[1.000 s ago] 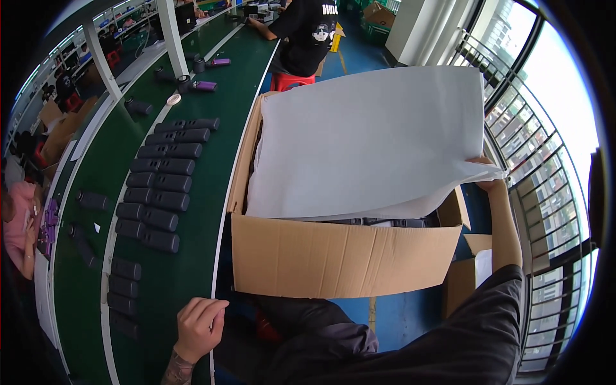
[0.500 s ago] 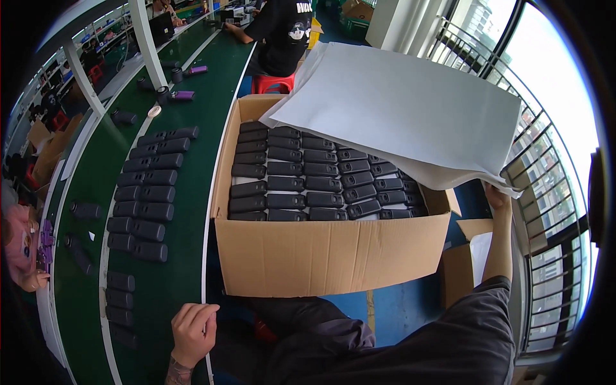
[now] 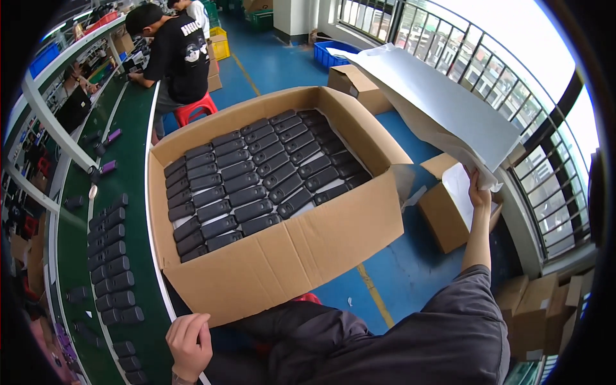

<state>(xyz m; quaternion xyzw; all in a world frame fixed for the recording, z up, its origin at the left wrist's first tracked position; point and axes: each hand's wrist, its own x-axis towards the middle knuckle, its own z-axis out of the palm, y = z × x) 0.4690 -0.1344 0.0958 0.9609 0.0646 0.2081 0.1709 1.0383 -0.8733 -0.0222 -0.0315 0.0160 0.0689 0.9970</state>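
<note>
My right hand, its arm stretched far out to the right, grips the lower corner of a large white sheet. The sheet hangs in the air beside the box, its far end bent over. An open cardboard box stands in front of me, with its flaps folded out. Several rows of black elongated casings fill it, with white material showing between some of them. My left hand is curled closed at the table's edge, near the box's front left corner, with nothing visible in it.
On the left runs a green workbench carrying a line of black casings. Ahead, a person in black sits on a red stool. Smaller cartons stand on the blue floor at right, beside a railing.
The white sheet has moved right, off the box, uncovering its contents. My right hand keeps hold of it. My view has turned right, and my left hand stays at the table edge.
</note>
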